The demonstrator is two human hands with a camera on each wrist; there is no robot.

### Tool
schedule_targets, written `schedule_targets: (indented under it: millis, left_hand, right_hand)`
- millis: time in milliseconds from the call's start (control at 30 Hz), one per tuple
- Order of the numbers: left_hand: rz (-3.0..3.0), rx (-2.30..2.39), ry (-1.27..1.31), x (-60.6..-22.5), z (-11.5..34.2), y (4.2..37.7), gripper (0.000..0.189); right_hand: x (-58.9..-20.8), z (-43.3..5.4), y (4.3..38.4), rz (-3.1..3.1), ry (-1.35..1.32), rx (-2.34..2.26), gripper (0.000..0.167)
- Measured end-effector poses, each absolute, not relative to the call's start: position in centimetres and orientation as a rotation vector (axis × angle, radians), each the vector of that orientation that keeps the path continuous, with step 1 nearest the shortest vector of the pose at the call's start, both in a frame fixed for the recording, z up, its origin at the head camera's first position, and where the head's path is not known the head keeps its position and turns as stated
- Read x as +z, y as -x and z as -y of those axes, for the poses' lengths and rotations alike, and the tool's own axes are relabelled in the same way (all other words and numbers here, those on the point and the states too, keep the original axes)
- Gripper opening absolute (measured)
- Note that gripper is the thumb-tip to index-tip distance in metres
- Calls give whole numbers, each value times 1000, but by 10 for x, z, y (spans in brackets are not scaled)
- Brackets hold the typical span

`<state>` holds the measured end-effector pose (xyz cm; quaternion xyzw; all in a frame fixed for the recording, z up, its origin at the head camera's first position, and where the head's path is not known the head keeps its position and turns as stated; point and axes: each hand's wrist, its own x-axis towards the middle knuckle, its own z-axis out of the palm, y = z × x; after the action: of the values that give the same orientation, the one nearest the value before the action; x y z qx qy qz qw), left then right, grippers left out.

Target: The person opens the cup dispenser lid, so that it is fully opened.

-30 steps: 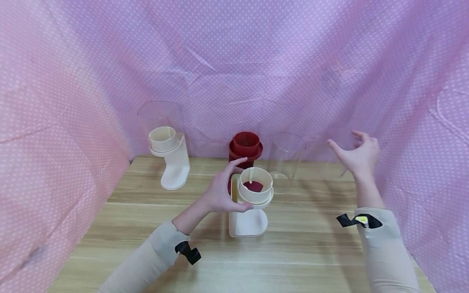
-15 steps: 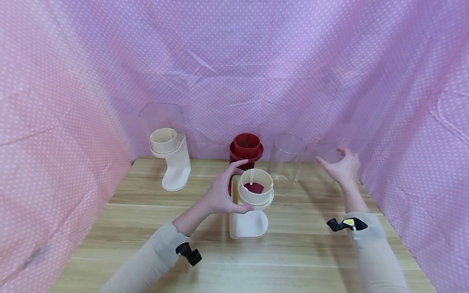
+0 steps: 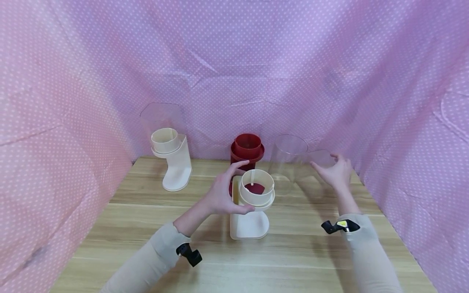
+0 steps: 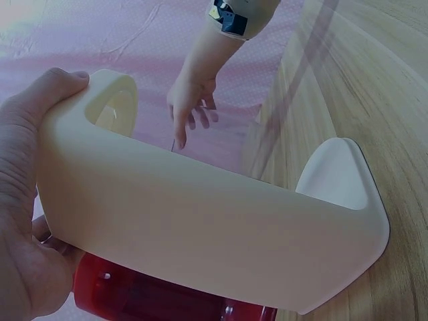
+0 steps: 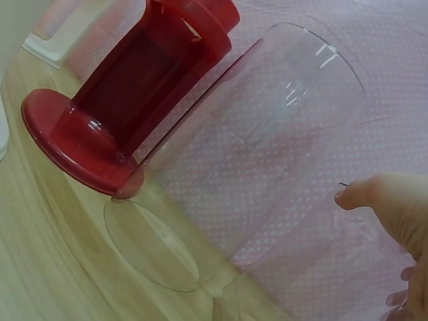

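White stand (image 3: 253,227): upright on the tabletop (image 3: 293,260); left hand (image 3: 219,196) fingers curl round its top, likely so it won't tip.
Clear piece (image 3: 321,157): right hand (image 3: 338,174) fingers pinch its top edge, probably leaving its bottom free.

The left hand (image 4: 19,194) grips the top part of a white stand (image 4: 194,200), which stretches across the middle. The stand's flat foot (image 4: 331,177) sits on the wooden tabletop (image 4: 404,194). A shiny red thing (image 4: 160,294) peeks out from behind the stand. Farther back, the right hand (image 4: 192,103) reaches toward the stand's far side, with a clear tube (image 4: 224,137), very faint, by its fingers. Pink cloth (image 4: 154,33) hangs behind.
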<state>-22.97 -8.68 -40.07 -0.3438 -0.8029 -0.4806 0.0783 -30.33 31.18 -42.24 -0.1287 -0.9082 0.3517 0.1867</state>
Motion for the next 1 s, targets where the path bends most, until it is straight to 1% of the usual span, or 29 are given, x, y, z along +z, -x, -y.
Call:
schedule_targets:
  millis: [133, 300, 500, 567, 767, 1000]
  left_hand:
    - [2403, -1441, 1028, -401, 85, 227, 116]
    - [2380, -1436, 1039, -402, 84, 225, 115]
    - [2362, -1415, 1056, -402, 84, 224, 97]
    - [2360, -1404, 1057, -402, 83, 223, 94]
    - [2363, -1392, 1047, -404, 82, 222, 94]
    - [2358, -1410, 1053, -405, 79, 220, 94]
  right_hand:
    - [-429, -311, 303, 2560, 363, 993, 92]
    - [-437, -312, 303, 2592, 376, 1004, 100]
    - [-436, -311, 302, 2650, 308, 984, 104]
    - [-433, -312, 300, 2671, 284, 983, 100]
    - [-426, -319, 291, 2724, 204, 974, 77]
    - [-418, -333, 280, 2771, 16, 934, 70]
